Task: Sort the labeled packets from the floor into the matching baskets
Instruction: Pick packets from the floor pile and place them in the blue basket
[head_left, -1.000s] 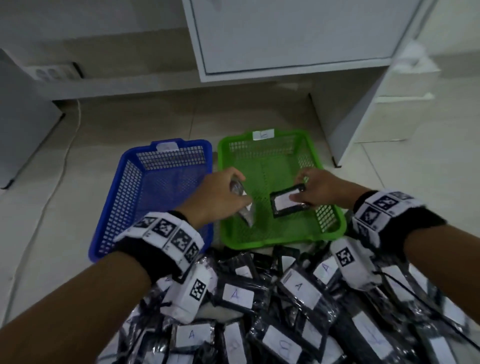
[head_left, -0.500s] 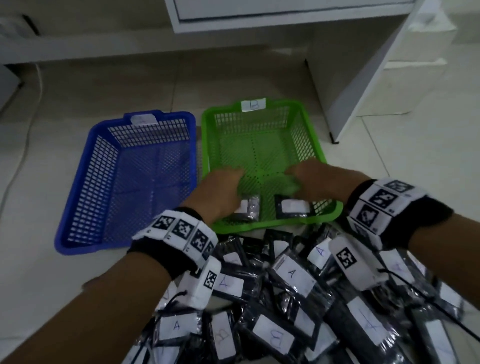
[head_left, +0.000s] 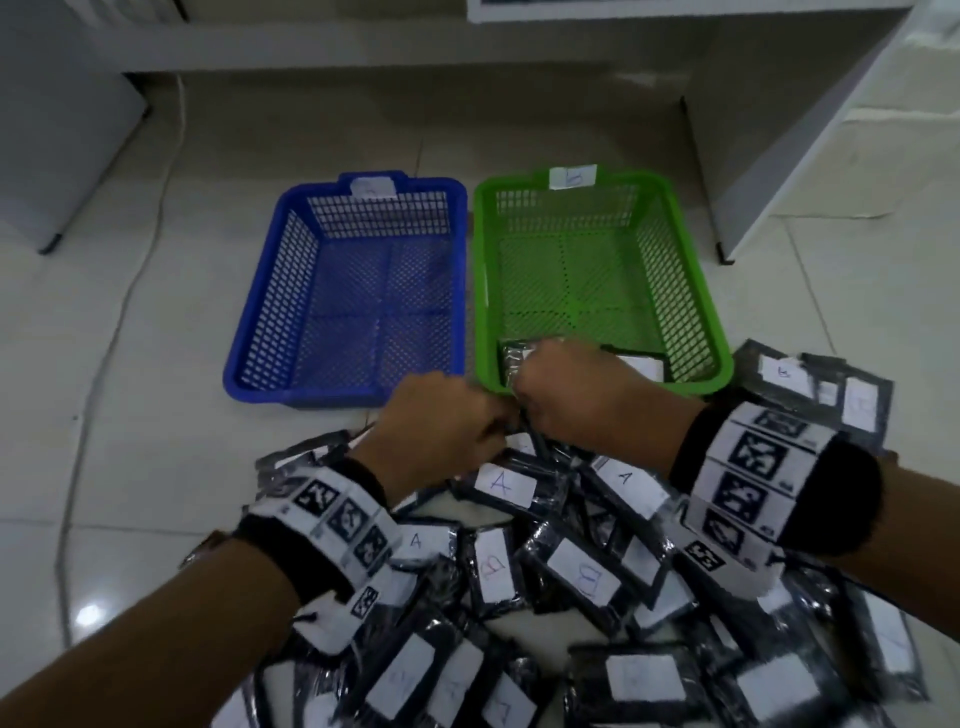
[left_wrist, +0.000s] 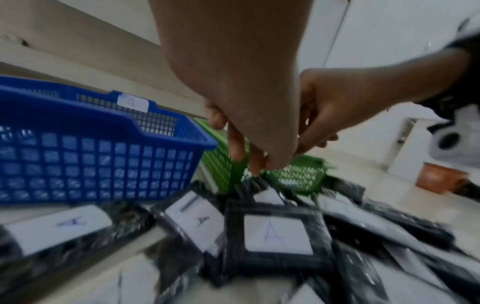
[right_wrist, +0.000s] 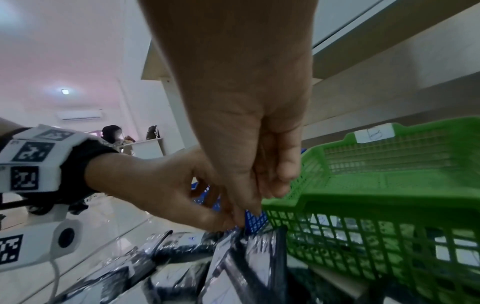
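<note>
A pile of black packets (head_left: 571, 571) with white A and B labels covers the floor in front of me. Beyond it stand a blue basket (head_left: 311, 397) labelled A, with nothing in it, and a green basket (head_left: 696, 291) labelled B. Two packets (head_left: 641, 364) lie at the green basket's near end. Both hands meet at the pile's far edge, just before the green basket's near rim. My left hand (head_left: 493, 434) pinches the top edge of a packet (right_wrist: 241, 234) there. My right hand (head_left: 524, 415) points its fingers (right_wrist: 253, 205) down beside it; its grip is hidden.
A white cabinet's leg (head_left: 724, 254) stands right of the green basket, with a grey unit (head_left: 52, 156) at far left. A thin cable (head_left: 130, 291) runs along the tiled floor on the left. More packets (head_left: 810, 395) lie right of the green basket.
Both hands have pulled back out of the green basket, leaving two packets in it, and have come together at the far edge of the pile.
</note>
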